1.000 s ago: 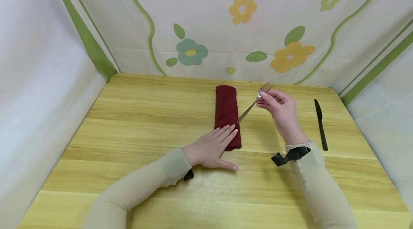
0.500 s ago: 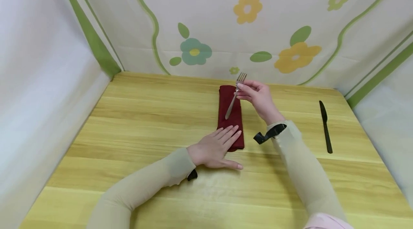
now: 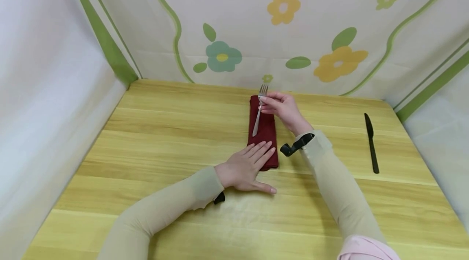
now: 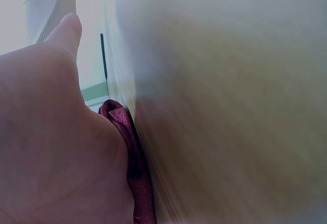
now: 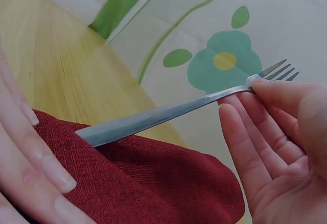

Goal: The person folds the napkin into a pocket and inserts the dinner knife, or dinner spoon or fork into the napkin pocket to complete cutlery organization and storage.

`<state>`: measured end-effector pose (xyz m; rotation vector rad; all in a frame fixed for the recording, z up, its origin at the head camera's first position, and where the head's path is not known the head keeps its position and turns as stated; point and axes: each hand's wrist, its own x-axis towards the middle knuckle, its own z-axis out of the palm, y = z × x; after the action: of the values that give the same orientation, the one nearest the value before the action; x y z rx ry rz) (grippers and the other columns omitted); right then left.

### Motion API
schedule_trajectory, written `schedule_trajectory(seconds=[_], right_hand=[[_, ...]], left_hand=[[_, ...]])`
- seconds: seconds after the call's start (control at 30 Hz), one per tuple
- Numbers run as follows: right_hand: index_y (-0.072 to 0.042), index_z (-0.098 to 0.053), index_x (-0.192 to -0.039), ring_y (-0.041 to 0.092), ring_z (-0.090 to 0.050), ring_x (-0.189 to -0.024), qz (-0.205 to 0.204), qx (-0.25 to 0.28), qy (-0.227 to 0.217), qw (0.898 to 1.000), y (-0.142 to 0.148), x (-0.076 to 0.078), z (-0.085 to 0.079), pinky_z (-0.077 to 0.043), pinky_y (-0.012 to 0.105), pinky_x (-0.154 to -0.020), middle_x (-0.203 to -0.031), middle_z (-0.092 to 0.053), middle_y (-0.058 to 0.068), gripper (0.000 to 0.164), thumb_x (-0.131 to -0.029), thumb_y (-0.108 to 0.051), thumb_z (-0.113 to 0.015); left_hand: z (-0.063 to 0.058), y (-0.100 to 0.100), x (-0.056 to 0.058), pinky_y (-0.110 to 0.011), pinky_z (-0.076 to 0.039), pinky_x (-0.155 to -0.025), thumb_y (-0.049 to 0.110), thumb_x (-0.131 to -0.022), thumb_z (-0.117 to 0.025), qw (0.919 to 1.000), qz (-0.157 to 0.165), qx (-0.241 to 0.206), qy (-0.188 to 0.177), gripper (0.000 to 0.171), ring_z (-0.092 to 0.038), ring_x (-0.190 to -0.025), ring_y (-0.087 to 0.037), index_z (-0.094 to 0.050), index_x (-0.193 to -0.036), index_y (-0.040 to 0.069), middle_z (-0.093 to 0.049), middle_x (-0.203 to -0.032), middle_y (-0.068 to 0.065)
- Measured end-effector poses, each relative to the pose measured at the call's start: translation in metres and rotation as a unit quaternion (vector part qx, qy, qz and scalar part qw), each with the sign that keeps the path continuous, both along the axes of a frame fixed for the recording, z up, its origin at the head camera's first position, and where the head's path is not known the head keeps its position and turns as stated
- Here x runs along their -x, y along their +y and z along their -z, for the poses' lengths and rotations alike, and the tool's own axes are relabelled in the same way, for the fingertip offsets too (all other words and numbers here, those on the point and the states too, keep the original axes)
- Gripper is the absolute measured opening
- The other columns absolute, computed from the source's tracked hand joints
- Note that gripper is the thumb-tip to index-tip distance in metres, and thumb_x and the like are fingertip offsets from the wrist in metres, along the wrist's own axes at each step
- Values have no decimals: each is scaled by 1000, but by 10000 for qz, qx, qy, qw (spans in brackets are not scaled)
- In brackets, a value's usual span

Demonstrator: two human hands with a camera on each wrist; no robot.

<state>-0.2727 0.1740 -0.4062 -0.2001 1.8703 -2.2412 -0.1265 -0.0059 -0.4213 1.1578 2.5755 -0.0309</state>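
A dark red folded cloth napkin (image 3: 266, 129) lies lengthwise on the wooden table. My left hand (image 3: 247, 168) rests with straight fingers on its near end, thumb spread out on the wood. Over the far half, my right hand (image 3: 283, 109) pinches a silver fork (image 3: 257, 119) by its neck between thumb and fingers. The tines point away toward the back wall. In the right wrist view the fork (image 5: 153, 119) slants, its handle end close over the napkin (image 5: 153, 178). The left wrist view shows the left palm (image 4: 56, 147) and the edge of the napkin (image 4: 138, 173) beneath it.
A black table knife (image 3: 371, 144) lies to the right on the wooden table (image 3: 176, 129), apart from both hands. A white curtain (image 3: 242, 15) with flower prints stands behind the table's back edge. White cloth walls (image 3: 47, 89) close off the sides.
My right hand has carried the fork leftward from beside the napkin to above it, and the fork has turned to lie more along the cloth. The left hand stays on the napkin.
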Motion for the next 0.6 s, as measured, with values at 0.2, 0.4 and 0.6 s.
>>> schedule_trajectory(seconds=[0.2, 0.4, 0.6], right_hand=[[5, -64, -111, 23, -73, -80, -291, -172, -251, 9991, -1, 1, 5, -60, 34, -78, -94, -70, 16, 17, -98, -5, -69], [7, -58, -116, 21, -73, -79, -383, -408, -444, 9974, 0, 1, 12, -60, 34, -78, -98, -69, 15, 18, -101, -2, -63], [6, -55, -118, 21, -74, -79, -556, -665, -707, 9937, 2, 3, 19, -60, 35, -78, -99, -70, 15, 22, -101, -5, -64]], left_hand=[[-2, 0, 0, -36, 2, -122, 89, -87, -31, 10000, 0, 11, -38, 113, 12, -153, -18, 6, -164, 15, 12, -169, -3], [1, 1, 0, -35, 4, -121, 90, -86, -29, 10000, -23, 50, -29, 113, 14, -152, -17, 7, -163, 16, 13, -168, -3], [7, 3, 1, -35, 7, -120, 92, -85, -27, 9999, -22, 136, 61, 113, 16, -151, -17, 12, -161, 17, 17, -167, -1]])
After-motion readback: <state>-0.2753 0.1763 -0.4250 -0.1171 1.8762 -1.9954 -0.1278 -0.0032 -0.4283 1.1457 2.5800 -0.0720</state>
